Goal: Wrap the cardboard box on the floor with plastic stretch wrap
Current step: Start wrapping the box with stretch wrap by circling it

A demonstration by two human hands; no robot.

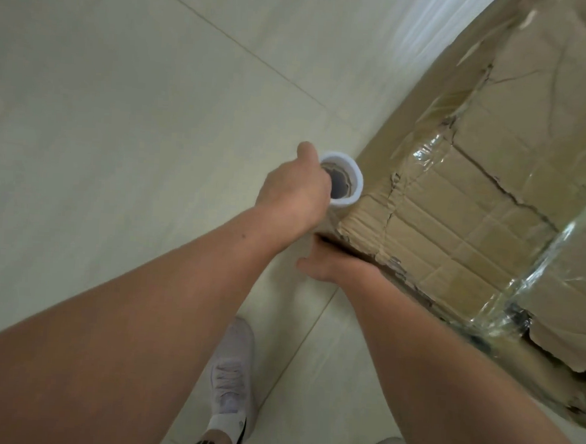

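A large worn cardboard box (484, 206) fills the right of the view, its top creased and torn, with bands of clear plastic stretch wrap (535, 271) across it. A white roll of stretch wrap (351, 179) stands upright at the box's near corner. My left hand (297, 191) grips the top end of the roll, fingers tucked into its core. My right hand (330, 262) reaches lower at the same corner, under the roll; its fingers are hidden behind the box edge and the roll.
Pale tiled floor (119, 125) spreads to the left and behind. My feet in light sneakers (232, 376) stand close to the box's near side. A white strip (431, 21) shows beyond the box at the top.
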